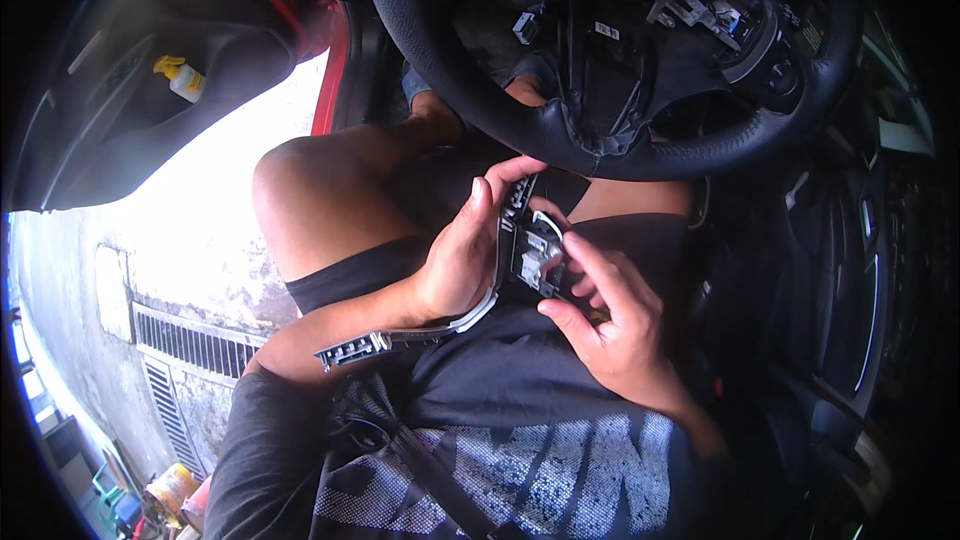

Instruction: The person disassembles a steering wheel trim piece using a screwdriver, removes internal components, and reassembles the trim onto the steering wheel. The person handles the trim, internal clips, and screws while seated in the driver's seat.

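Note:
My left hand [458, 262] is closed around a curved black and silver trim piece [478, 313], which looks like part of the steering wheel's trim. One clipped end of it lies across my left forearm; the other rises past my fingertips. Beside its upper arm sits a small grey and black switch module [540, 262], with a pale curved edge at its top. My right hand [622, 325] grips this module from the right, its fingers bent at the far side and the thumb at the near side. Whether module and trim are joined, I cannot tell.
Just beyond my hands is the black steering wheel [560, 140], its centre uncovered, with loose wires and a connector [525, 27]. The red car door [230, 50] stands open on the left, a yellow-topped spray bottle [180, 78] in it. Outside, a metal grate [195, 340] crosses the ground.

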The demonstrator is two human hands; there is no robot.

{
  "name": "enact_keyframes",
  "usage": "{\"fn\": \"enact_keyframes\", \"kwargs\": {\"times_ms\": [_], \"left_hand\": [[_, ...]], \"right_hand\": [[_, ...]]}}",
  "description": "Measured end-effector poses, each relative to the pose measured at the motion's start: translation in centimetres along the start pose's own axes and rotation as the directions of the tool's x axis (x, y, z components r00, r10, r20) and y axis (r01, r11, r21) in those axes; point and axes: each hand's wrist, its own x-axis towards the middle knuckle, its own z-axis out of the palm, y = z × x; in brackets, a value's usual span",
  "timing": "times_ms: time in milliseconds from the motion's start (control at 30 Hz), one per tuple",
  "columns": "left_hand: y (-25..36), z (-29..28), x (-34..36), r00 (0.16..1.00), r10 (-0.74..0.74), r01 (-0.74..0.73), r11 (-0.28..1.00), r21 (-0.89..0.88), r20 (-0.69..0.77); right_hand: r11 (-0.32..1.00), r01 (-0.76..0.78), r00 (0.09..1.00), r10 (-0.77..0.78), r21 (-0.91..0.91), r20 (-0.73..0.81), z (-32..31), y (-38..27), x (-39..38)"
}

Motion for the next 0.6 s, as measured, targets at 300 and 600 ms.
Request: {"fn": "enact_keyframes", "kwargs": {"times_ms": [300, 600], "left_hand": [[0.3, -0.6, -0.5, 0.98, 0.091, -0.08, 0.995, -0.066, 0.178], [0.9, -1.0, -0.8, 0.976, 0.0, -0.017, 0.997, 0.077, 0.218]], "right_hand": [[0.997, 0.051, 0.999, -0.05, 0.049, -0.018, 0.4, 0.0, 1.0], [0.991, 0.13, 0.991, -0.129, 0.037, -0.022, -0.1, -0.4, 1.0]]}}
